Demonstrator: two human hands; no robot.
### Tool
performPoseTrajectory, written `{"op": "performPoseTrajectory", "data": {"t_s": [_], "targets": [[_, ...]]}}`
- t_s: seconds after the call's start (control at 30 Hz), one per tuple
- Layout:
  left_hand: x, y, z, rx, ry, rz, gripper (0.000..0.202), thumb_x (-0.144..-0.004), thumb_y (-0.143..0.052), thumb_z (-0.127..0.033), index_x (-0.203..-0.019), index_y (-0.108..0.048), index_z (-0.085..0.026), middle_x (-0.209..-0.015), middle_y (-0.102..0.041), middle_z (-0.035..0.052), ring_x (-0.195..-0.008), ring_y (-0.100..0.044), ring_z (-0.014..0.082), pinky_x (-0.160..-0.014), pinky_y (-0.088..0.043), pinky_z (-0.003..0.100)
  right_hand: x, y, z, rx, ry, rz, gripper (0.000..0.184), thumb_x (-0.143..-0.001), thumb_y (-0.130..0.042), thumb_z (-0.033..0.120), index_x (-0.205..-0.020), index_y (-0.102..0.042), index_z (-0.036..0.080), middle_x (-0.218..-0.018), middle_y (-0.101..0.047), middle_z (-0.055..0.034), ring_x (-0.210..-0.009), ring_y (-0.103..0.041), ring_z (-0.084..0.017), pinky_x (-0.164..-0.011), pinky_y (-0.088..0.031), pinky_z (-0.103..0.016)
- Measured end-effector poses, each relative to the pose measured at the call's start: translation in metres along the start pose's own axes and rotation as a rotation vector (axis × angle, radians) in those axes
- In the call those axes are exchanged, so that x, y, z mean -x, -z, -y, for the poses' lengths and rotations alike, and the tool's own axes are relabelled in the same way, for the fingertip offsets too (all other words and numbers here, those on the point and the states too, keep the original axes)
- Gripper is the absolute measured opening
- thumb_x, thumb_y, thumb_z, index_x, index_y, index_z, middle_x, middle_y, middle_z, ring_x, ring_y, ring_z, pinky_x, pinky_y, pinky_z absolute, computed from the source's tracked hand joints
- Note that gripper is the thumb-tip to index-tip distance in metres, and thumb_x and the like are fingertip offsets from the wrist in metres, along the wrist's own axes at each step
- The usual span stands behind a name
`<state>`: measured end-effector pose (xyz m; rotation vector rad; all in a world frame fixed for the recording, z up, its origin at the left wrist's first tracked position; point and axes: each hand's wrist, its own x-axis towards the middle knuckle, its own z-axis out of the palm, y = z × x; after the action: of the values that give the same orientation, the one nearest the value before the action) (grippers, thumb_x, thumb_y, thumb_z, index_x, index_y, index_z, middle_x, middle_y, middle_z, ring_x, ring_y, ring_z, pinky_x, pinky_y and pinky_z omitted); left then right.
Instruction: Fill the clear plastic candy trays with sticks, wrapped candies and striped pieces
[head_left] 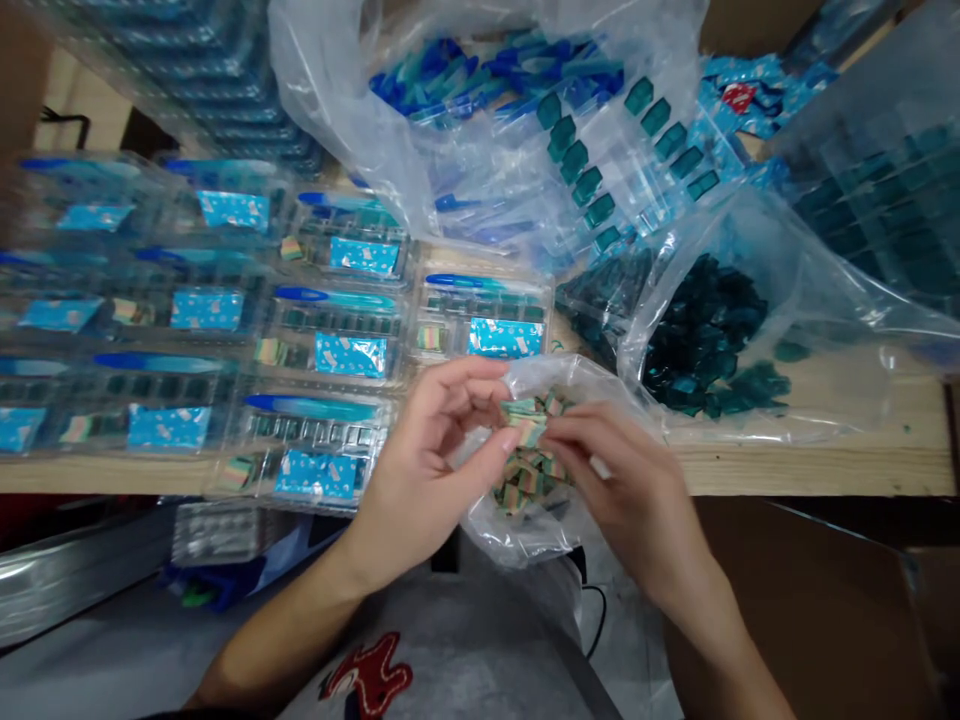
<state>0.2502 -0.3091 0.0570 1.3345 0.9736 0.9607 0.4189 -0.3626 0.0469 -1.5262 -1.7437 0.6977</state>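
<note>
Just above the table's front edge, my left hand (431, 450) and my right hand (615, 485) meet over a transparent plastic bag (517, 530) full of small rainbow-striped pieces (529, 478). Between the fingertips of both hands is one striped piece (523, 422), lifted slightly above the others. The right fingers partly cover it, and they also hide part of the bag's mouth. To the left of my left hand lies a row of transparent compartment trays (319, 430), each with a blue-and-teal stick, a blue card and dark green squares.
Many more filled trays (337, 330) cover the wooden table (810, 470). Behind my hands are a bag of dark teal pieces (705, 335) and a bag of blue sticks (487, 100). A cardboard box (802, 610) stands below the table at right.
</note>
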Motion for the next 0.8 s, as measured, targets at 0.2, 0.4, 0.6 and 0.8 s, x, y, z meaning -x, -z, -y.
{"op": "performPoseTrajectory", "data": {"t_s": [0.2,0.4,0.6,0.8], "targets": [[-0.001,0.008,-0.003,0.124,0.066,-0.01,0.041,-0.078,-0.068,-0.003,-0.11,-0.057,-0.027,-0.093,-0.07,-0.0039,-0.08,-0.067,0.0077,-0.075,-0.057,0.018,-0.004,-0.029,-0.018,0.308,0.004,0.439,0.022,-0.08,-0.06,-0.003,-0.089,-0.069,0.014,-0.098,-0.07,-0.015,-0.092,-0.067,-0.031,-0.073,-0.057,-0.04],[0.002,0.012,-0.002,0.114,0.068,0.0,0.031,-0.081,-0.07,-0.009,-0.106,-0.062,-0.025,-0.093,-0.071,-0.0017,-0.083,-0.069,0.0108,-0.074,-0.058,0.02,-0.007,-0.007,-0.008,0.086,-0.028,0.28,0.017,-0.09,-0.056,0.005,-0.085,-0.067,0.017,-0.082,-0.067,-0.005,-0.074,-0.066,-0.02,-0.064,-0.055,-0.03],[0.006,0.007,-0.01,0.004,0.085,0.122,0.02,-0.081,-0.071,-0.01,-0.095,-0.072,-0.025,-0.082,-0.071,-0.0025,-0.066,-0.065,0.0086,-0.058,-0.055,0.015,-0.002,0.007,0.016,-0.487,-0.266,-0.223,0.021,-0.087,-0.067,0.011,-0.096,-0.077,0.027,-0.092,-0.075,0.0015,-0.076,-0.071,-0.015,-0.064,-0.06,-0.023],[0.01,-0.001,-0.011,-0.076,-0.04,0.115,0.017,-0.083,-0.071,-0.012,-0.095,-0.073,-0.023,-0.09,-0.071,0.0004,-0.078,-0.069,0.0118,-0.07,-0.06,0.02,0.005,0.001,0.025,-0.596,-0.272,-0.299,0.03,-0.083,-0.07,0.007,-0.094,-0.08,0.034,-0.09,-0.077,0.0054,-0.081,-0.073,-0.014,-0.073,-0.061,-0.02]]}}
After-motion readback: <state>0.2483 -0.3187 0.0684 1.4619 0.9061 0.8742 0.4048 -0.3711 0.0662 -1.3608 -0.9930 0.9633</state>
